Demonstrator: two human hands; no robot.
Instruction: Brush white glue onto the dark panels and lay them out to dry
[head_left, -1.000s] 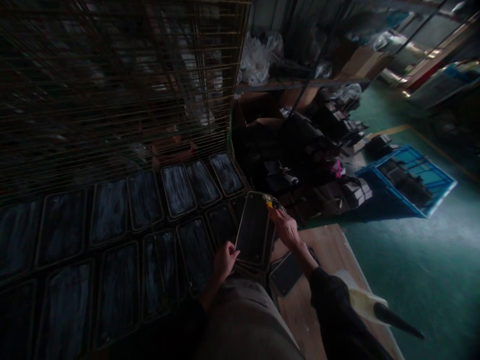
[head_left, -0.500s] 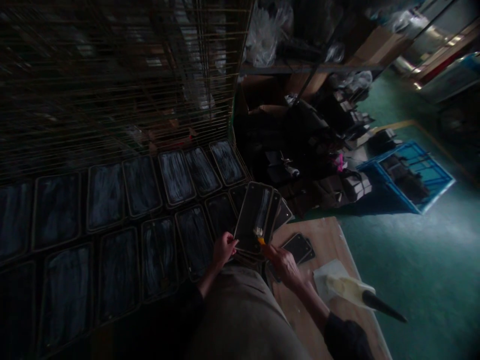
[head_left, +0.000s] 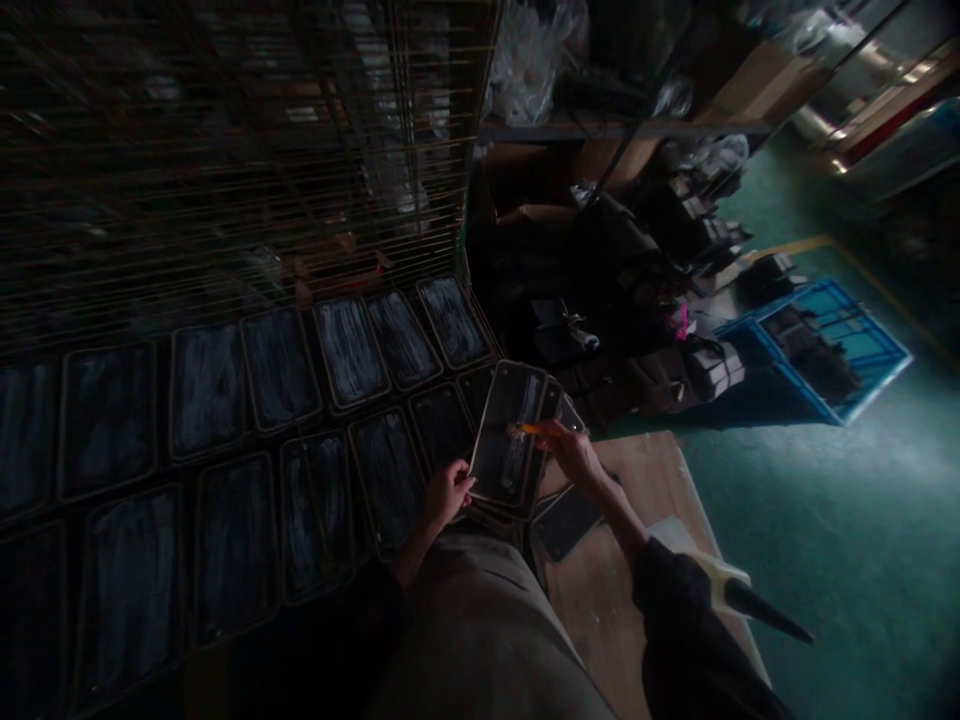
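Observation:
My left hand (head_left: 451, 490) pinches the lower left corner of a dark rectangular panel (head_left: 499, 440) with rounded corners and small holes. The panel lies tilted on a stack of similar ones. In my right hand (head_left: 566, 447) is a brush (head_left: 531, 429) with a yellow-orange handle, its bristles on or just over the panel's face. A whitish wet streak runs along the right side of that face. To the left, rows of like panels (head_left: 386, 475) carry whitish smears. Another dark panel (head_left: 566, 522) rests on the wooden board, partly under my right forearm.
Beside me is a wooden board (head_left: 600, 610) with a pale container with a dark handle (head_left: 735, 590), partly behind my sleeve. A wire rack (head_left: 420, 240) rises at the back left. A blue crate (head_left: 862, 385) stands on the green floor, near bundled dark goods (head_left: 705, 370).
My right hand has moved up and slightly right with the brush, whose handle now lies more level. The whitish streak reaches further down the panel. My left hand stays at the corner.

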